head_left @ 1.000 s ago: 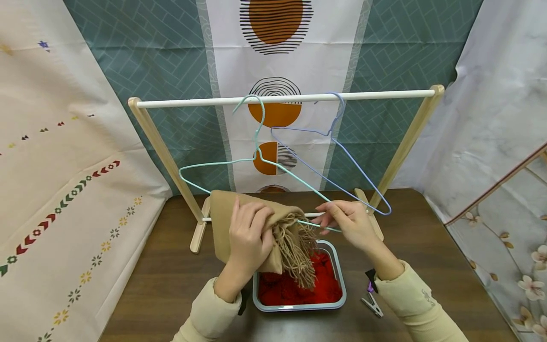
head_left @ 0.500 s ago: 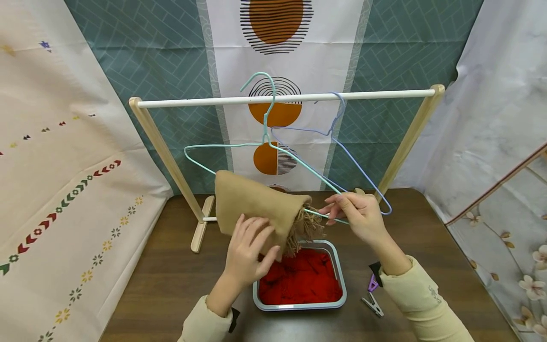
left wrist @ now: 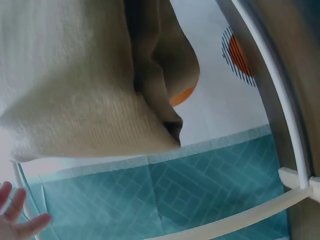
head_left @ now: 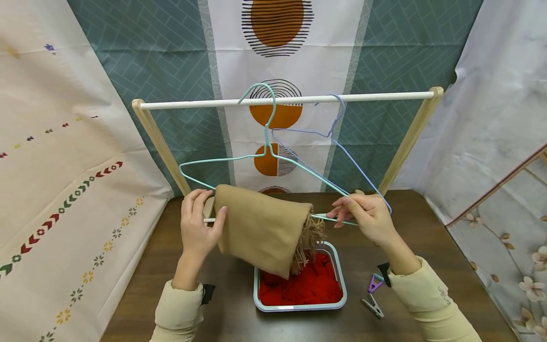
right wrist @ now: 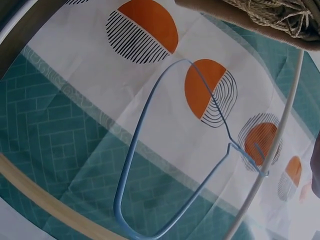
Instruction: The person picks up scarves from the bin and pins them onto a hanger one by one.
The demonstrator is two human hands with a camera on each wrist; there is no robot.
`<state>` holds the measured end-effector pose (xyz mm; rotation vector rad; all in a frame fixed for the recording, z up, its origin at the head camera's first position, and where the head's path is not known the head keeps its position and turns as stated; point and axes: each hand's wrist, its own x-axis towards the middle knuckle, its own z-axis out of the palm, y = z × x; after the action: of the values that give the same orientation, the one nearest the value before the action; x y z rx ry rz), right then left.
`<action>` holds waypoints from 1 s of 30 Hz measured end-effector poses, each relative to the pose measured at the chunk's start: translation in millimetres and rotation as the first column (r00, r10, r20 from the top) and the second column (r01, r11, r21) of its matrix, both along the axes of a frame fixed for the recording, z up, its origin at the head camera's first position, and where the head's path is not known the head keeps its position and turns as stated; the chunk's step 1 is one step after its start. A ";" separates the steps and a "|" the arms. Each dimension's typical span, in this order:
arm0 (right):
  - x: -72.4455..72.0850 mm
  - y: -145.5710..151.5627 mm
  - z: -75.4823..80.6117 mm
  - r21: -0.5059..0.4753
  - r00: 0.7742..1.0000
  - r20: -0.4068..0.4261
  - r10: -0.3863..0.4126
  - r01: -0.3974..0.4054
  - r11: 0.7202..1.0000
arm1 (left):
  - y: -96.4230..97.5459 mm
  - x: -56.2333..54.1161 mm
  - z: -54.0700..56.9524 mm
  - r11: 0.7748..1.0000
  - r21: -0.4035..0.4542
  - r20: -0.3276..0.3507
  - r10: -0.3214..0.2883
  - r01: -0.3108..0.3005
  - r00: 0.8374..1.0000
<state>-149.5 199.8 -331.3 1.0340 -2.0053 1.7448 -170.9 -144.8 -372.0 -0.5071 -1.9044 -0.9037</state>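
Note:
A mint-green hanger (head_left: pixel 267 135) is held up by my right hand (head_left: pixel 369 216), which pinches its right end. A tan fringed scarf (head_left: pixel 260 228) hangs folded over the hanger's bottom bar, its fringe at the right. My left hand (head_left: pixel 198 225) is at the scarf's left edge with fingers spread; the left wrist view shows its fingers (left wrist: pixel 17 205) apart from the scarf (left wrist: pixel 85 110). The hanger's hook overlaps the rack's white rod (head_left: pixel 192 103); whether it rests there I cannot tell. In the right wrist view the right hand barely shows.
A blue hanger (head_left: pixel 362 166) hangs on the rod just right of the green one. Below the scarf stands a grey-rimmed tray (head_left: pixel 299 308) with red cloth (head_left: pixel 314 285) in it. A purple clothespin (head_left: pixel 373 284) and a grey clothespin (head_left: pixel 373 306) lie on the table right of it.
The left hand has let go of the scarf's fringe end and moved left to its other edge. The scarf now hangs flatter. The hanger rose, then dropped slightly, shifting right overall.

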 end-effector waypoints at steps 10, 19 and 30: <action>-6.2 6.1 -4.2 -0.053 0.993 -0.095 0.064 -0.069 0.996 | 8.4 22.1 14.6 0.918 0.256 0.433 -0.388 0.302 0.813; -7.5 7.7 -4.3 -0.083 0.997 -0.054 0.050 -0.054 0.995 | 8.5 17.8 -3.3 0.845 0.329 0.460 -0.534 0.423 0.709; -8.5 5.4 -2.1 -0.110 0.983 -0.138 0.120 -0.135 0.985 | -8.4 19.5 -27.7 0.741 0.459 0.593 -0.666 0.491 0.452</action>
<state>-158.0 205.2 -333.4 1.2272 -1.7692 1.7855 -151.4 -153.2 -399.8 -0.7702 -2.3146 -2.0289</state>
